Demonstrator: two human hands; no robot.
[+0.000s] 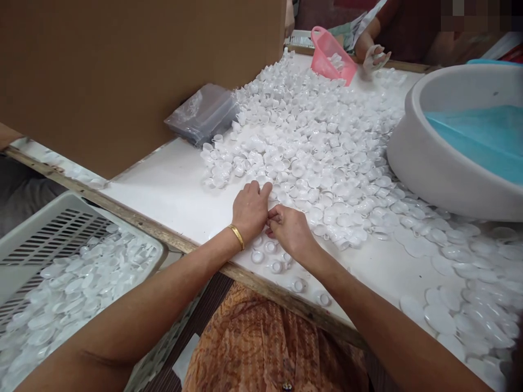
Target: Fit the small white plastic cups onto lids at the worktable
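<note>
Small white cups [298,285], glossy and round, are set out apart from one another in a loose group near the front edge of the table [163,185]; a smaller ring is seen within the outline of several. Some are partly covered by the right hand [291,231]. Just beyond, a broad heap of small white pieces [310,158] is spread, tumbled at mixed angles, with rounded, cup-like hollows shown by many.
</note>
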